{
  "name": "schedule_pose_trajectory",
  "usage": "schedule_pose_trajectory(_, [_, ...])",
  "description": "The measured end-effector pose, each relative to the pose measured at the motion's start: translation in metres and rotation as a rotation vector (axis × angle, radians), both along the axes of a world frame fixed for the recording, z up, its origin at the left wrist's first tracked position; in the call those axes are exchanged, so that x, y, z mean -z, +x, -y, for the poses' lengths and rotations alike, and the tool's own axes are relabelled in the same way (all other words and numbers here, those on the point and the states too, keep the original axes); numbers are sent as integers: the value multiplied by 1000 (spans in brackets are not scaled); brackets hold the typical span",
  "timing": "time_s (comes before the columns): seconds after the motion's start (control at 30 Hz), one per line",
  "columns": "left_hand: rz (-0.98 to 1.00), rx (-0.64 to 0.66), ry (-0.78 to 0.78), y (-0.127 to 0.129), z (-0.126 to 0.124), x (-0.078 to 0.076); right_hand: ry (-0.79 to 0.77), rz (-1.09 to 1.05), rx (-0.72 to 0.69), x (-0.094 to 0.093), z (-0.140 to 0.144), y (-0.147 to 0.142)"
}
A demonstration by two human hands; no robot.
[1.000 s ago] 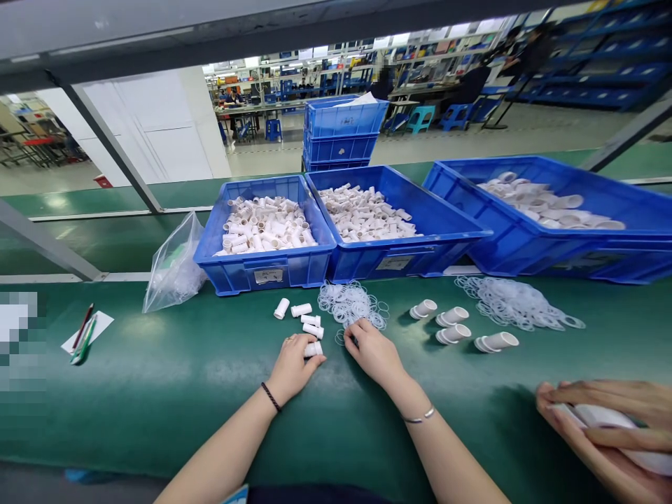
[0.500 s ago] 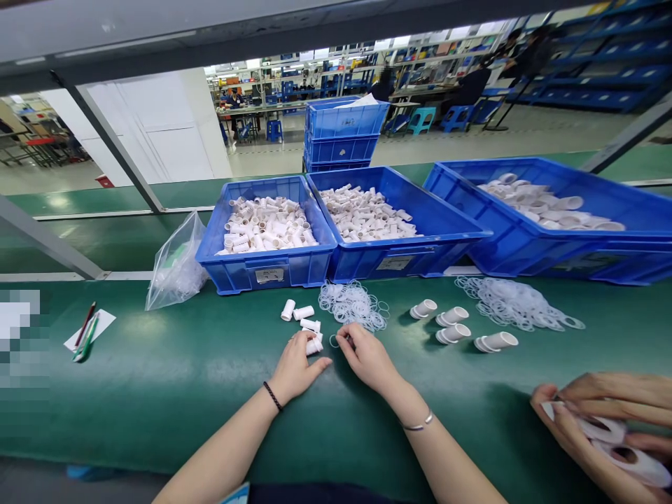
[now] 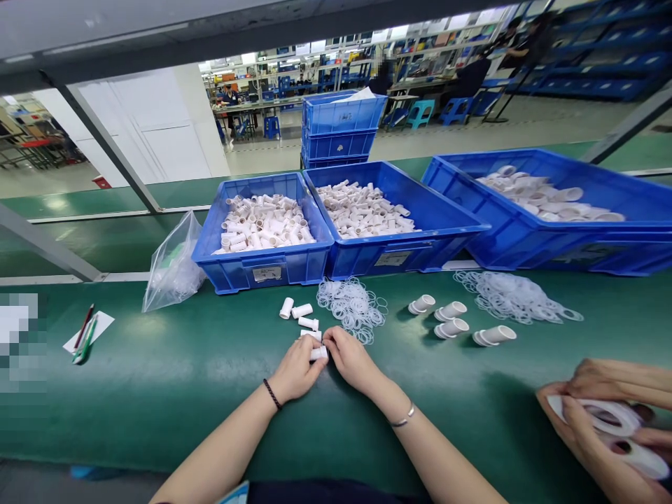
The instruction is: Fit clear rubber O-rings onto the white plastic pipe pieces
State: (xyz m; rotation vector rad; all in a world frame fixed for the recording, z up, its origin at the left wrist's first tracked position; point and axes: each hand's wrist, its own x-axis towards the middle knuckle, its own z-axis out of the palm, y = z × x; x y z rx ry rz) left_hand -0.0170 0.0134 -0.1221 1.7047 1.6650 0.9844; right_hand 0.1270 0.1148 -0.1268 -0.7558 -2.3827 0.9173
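Beside the left hand [image 3: 297, 369], the right hand [image 3: 351, 359] has closed in (both grip one white tube [image 3: 318, 353]).

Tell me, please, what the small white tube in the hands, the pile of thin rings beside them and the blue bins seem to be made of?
The small white tube, held between left hand and right hand, looks like matte rigid plastic: opaque, evenly white. The thin rings seem clear soft rubber or silicone: translucent, tangled loosely. The blue bins look like moulded plastic: uniformly coloured, slightly glossy walls.
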Motion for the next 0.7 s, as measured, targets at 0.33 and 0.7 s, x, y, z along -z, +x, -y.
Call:
schedule_pose_trajectory(0.33, [435,-167,33,6,-5,9,-561,-98,-6,-6,6,-6])
schedule_pose_trajectory(0.7, [714,-226,1,3,-9,7,-207,-168,52,-1,4,-4])
